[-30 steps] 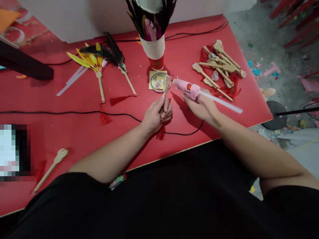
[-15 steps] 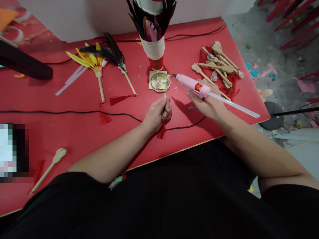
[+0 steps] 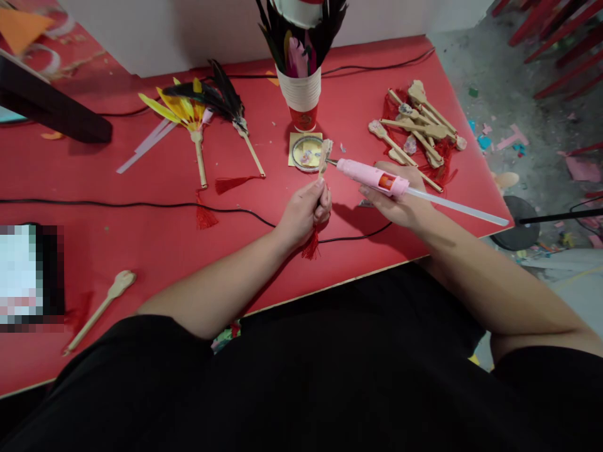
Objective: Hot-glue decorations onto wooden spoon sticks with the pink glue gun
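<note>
My left hand (image 3: 308,210) is closed round the handle of a small wooden fan handle (image 3: 325,154), its wider head standing up above my fingers. A red tassel (image 3: 311,243) hangs below that hand. My right hand (image 3: 396,198) grips a pink hot glue gun (image 3: 370,176), with a long clear glue stick (image 3: 464,207) out of its rear. The gun's metal tip is at the wooden head, touching or very close to it. Just behind the head, a small round dish (image 3: 296,162) sits on a yellow paper square (image 3: 292,137).
Paper cups (image 3: 301,94) holding dark and pink feathers stand at the back. To the left lie a yellow feather fan (image 3: 199,150) and a black feather fan (image 3: 249,147). Several wooden handles (image 3: 431,130) are piled right. A black cord (image 3: 188,204) crosses the red table (image 3: 188,257).
The glue gun's tip has come closer to the wooden head, which is now turned more upright and broadside. The whole view has shifted slightly.
</note>
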A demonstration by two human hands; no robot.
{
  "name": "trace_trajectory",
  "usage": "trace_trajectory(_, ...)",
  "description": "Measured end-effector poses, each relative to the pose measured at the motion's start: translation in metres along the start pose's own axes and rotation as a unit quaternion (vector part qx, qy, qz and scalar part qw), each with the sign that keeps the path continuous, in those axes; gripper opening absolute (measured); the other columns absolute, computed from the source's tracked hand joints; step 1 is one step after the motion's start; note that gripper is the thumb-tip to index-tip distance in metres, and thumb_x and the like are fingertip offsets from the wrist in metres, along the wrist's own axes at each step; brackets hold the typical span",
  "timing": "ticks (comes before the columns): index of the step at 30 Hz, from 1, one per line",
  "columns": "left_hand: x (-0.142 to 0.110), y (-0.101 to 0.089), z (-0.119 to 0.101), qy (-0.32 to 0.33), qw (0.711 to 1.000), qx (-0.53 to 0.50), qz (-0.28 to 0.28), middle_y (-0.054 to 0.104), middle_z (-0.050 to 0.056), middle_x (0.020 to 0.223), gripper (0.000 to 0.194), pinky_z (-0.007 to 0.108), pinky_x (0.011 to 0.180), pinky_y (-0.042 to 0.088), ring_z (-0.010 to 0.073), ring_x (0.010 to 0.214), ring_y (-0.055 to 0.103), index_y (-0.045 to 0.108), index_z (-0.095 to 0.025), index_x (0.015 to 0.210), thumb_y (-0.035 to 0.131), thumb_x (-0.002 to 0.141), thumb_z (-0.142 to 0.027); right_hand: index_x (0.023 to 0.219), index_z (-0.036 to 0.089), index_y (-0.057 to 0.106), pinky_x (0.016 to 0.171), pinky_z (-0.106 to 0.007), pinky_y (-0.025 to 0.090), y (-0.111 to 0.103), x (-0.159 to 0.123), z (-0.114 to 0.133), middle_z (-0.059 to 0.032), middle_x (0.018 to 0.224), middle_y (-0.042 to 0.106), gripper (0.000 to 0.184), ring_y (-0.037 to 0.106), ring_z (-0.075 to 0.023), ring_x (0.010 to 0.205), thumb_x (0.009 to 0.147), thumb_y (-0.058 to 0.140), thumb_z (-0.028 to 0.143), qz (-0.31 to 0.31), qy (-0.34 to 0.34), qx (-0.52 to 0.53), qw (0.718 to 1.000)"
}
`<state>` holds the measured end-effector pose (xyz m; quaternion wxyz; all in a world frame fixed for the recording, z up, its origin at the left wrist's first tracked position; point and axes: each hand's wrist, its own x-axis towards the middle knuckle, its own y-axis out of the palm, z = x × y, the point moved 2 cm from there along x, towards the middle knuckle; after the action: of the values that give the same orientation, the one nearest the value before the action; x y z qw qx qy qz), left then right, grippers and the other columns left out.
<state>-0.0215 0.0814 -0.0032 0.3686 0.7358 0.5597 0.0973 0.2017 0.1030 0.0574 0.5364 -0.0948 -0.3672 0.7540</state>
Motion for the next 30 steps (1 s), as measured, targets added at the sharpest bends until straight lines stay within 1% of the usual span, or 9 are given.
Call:
trace_trajectory(4,0.000,0.001,0.001,-0.010,1.000,0.000,-0.010,0.040,-0.010,0.053,0.063,0.019,0.043,0.019,0.0054,0.040,0.026,0.044,-0.023,0.076,0.071,0.116,-0.065,0.084,0.029,0.050,0.063,-0.040,0.044,0.001,0.001,-0.002,0.0012,0.069,0.054,0.063,0.051,-0.0201,0.063,0.104,0.075,0.083,-0.008,0.008,0.010,1.000)
trace_trajectory(7,-0.001,0.003,0.000,-0.015,1.000,0.001,-0.016,0.038,-0.010,0.052,0.065,0.020,0.043,0.018,0.0057,0.040,0.026,0.043,-0.024,0.076,0.071,0.115,-0.067,0.085,0.030,0.050,0.061,-0.040,0.042,0.001,0.003,-0.006,0.0013,0.069,0.052,0.062,0.048,-0.0199,0.063,0.104,0.075,0.083,-0.013,0.018,0.023,0.999)
trace_trajectory(10,-0.001,0.005,-0.001,-0.010,1.000,0.016,-0.019,0.038,-0.010,0.052,0.065,0.020,0.043,0.018,0.0059,0.041,0.027,0.043,-0.024,0.075,0.070,0.116,-0.067,0.087,0.030,0.051,0.061,-0.040,0.041,0.000,0.003,-0.011,0.0011,0.070,0.051,0.061,0.047,-0.0212,0.066,0.101,0.080,0.082,-0.010,0.032,0.037,0.999)
trace_trajectory(13,-0.002,0.005,-0.001,-0.003,0.999,0.028,-0.022,0.039,-0.009,0.051,0.064,0.019,0.044,0.019,0.0060,0.041,0.027,0.043,-0.023,0.075,0.071,0.116,-0.064,0.086,0.030,0.050,0.063,-0.040,0.040,-0.002,0.003,-0.011,0.0009,0.071,0.050,0.059,0.046,-0.0216,0.067,0.100,0.084,0.077,-0.009,0.026,0.046,0.999)
trace_trajectory(16,-0.002,0.005,-0.002,-0.004,0.999,0.027,-0.025,0.038,-0.010,0.051,0.064,0.020,0.043,0.020,0.0063,0.041,0.028,0.043,-0.024,0.075,0.071,0.116,-0.064,0.087,0.030,0.049,0.063,-0.041,0.039,-0.002,0.002,-0.010,0.0012,0.071,0.050,0.055,0.045,-0.0208,0.065,0.105,0.079,0.072,-0.021,0.007,0.051,0.998)
trace_trajectory(19,-0.002,0.005,-0.002,-0.002,0.999,0.028,-0.021,0.039,-0.010,0.052,0.064,0.020,0.043,0.019,0.0061,0.041,0.028,0.043,-0.023,0.076,0.072,0.116,-0.064,0.087,0.030,0.049,0.063,-0.041,0.041,-0.002,0.002,-0.010,0.0008,0.071,0.052,0.056,0.047,-0.0214,0.066,0.105,0.078,0.074,-0.025,0.012,0.047,0.999)
trace_trajectory(25,-0.001,0.005,-0.001,-0.004,1.000,0.022,-0.018,0.039,-0.010,0.052,0.065,0.021,0.044,0.018,0.0058,0.041,0.026,0.044,-0.023,0.076,0.071,0.116,-0.067,0.087,0.031,0.054,0.066,-0.045,0.053,-0.003,0.003,-0.011,-0.0016,0.072,0.056,0.063,0.057,-0.0269,0.072,0.095,0.084,0.086,-0.016,0.050,0.033,0.998)
trace_trajectory(27,-0.001,0.005,-0.001,-0.004,1.000,0.018,-0.019,0.038,-0.010,0.052,0.065,0.021,0.044,0.018,0.0061,0.041,0.025,0.045,-0.023,0.075,0.071,0.115,-0.067,0.087,0.032,0.054,0.064,-0.045,0.054,-0.002,0.003,-0.009,-0.0020,0.073,0.057,0.063,0.058,-0.0268,0.071,0.095,0.081,0.088,-0.015,0.056,0.044,0.997)
trace_trajectory(30,-0.002,0.005,0.000,-0.003,1.000,0.017,-0.023,0.037,-0.010,0.051,0.064,0.022,0.044,0.017,0.0068,0.041,0.025,0.046,-0.023,0.076,0.072,0.115,-0.066,0.087,0.032,0.053,0.063,-0.044,0.053,-0.002,0.002,-0.006,-0.0022,0.073,0.057,0.065,0.057,-0.0263,0.071,0.096,0.078,0.091,-0.019,0.061,0.048,0.997)
